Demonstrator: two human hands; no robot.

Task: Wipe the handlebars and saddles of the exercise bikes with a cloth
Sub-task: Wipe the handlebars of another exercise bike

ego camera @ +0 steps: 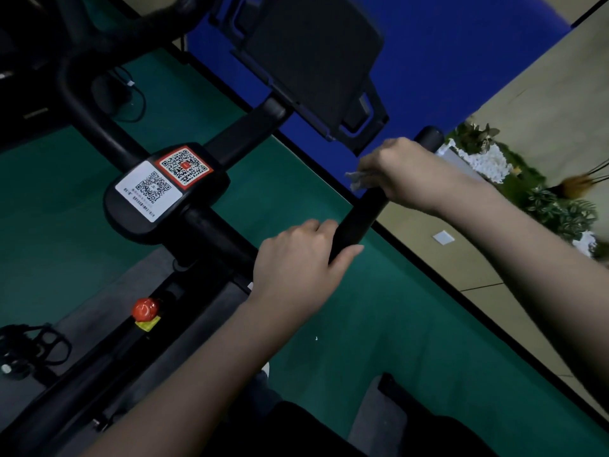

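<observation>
While the wiping of a handlebar is judged to be the step in hand, a black caged pedal (31,347) is seen at the far left, with a glossy red knob (145,308) set on the frame just to its right. Further right, a rounded black console (131,222) is found, bearing two flat QR stickers, one white and one orange-red, and above it a matte, slab-like device holder (313,61) is mounted. The left hand (296,258) is closed round the handlebar (361,217) at its bend, fingers curled over the top and thumb laid alongside, so the bar is steadied. The handlebar itself is a matte black tube, seemingly padded, angled up and to the right. Near its far end a pale, crumpled cloth (356,179) is wrapped against the bar and is clenched there by the right hand (402,173), only a ragged edge being left exposed. Potted plants (560,209) and white pebbles are seen on the floor at the far right. For the next move, the cloth would likely need to be slid along the tube under firm pressure, with the left hand shifted clear. No saddle can be made out with certainty.
</observation>
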